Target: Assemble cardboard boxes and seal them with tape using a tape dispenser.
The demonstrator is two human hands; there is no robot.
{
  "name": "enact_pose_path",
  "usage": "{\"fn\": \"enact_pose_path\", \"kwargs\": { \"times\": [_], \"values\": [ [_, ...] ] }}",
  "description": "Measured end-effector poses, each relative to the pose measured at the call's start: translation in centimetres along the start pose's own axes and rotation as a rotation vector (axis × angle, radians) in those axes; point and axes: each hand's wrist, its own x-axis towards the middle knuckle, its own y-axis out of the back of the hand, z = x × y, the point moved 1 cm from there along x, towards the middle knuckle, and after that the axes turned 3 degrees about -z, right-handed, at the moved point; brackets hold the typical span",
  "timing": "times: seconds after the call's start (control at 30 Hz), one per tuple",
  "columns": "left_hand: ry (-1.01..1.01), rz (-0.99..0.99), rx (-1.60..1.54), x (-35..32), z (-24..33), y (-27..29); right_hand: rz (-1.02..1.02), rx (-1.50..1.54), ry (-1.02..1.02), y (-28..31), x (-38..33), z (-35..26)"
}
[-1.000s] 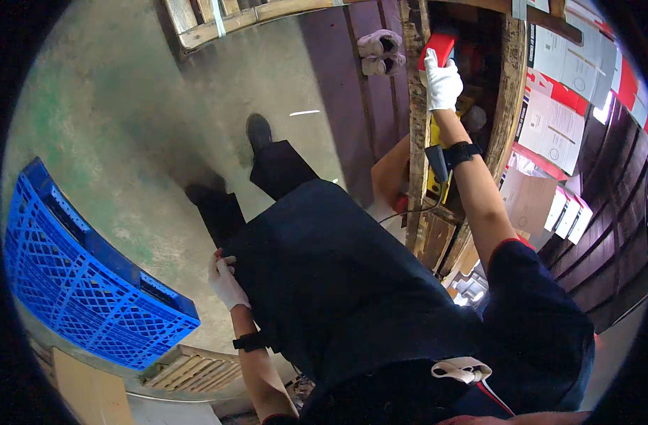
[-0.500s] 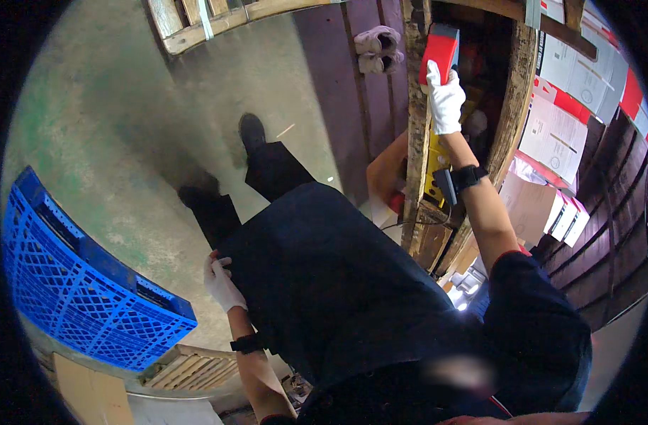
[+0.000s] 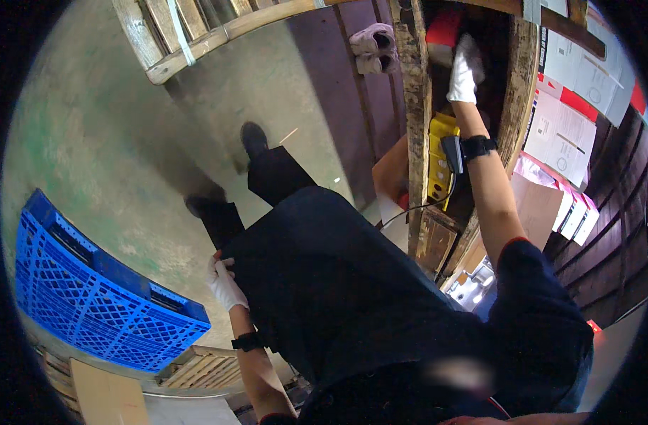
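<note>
My right hand [image 3: 465,78], in a white glove, reaches into the dark hollow of a rough wooden frame [image 3: 520,95]. Its fingers are smeared by motion. Close beside them, partly in shadow, is a red box [image 3: 444,30]; whether I still touch it cannot be made out. Low on the left, my white-gloved left hand [image 3: 228,285] has its fingers curled at the edge of my dark apron [image 3: 331,262]. A yellow holed piece [image 3: 441,159] stands inside the frame below my right wrist.
A blue plastic pallet [image 3: 104,290] stands on edge at left. Wooden slats [image 3: 189,39] jut in at the top. Light shoes [image 3: 375,48] lie on purple boards left of the frame. White-and-red cartons [image 3: 561,134] are stacked at right. A thin cable [image 3: 423,206] hangs by the frame.
My right hand has gone from the frame's front left post deeper into the hollow. The red box, in its fingers before, now sits farther in, in shadow. My left hand keeps its place.
</note>
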Motion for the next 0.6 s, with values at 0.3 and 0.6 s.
{"fn": "enact_pose_path", "kwargs": {
  "times": [0.3,0.6],
  "values": [
    [0.017,0.040,-0.034,0.3,0.3,-0.2,-0.191,0.753,-0.371,-4.8,-0.1,2.7],
    [0.018,0.060,-0.016,1.1,0.9,-1.2,-0.273,0.749,-0.277,-0.1,-2.1,2.0]
  ]
}}
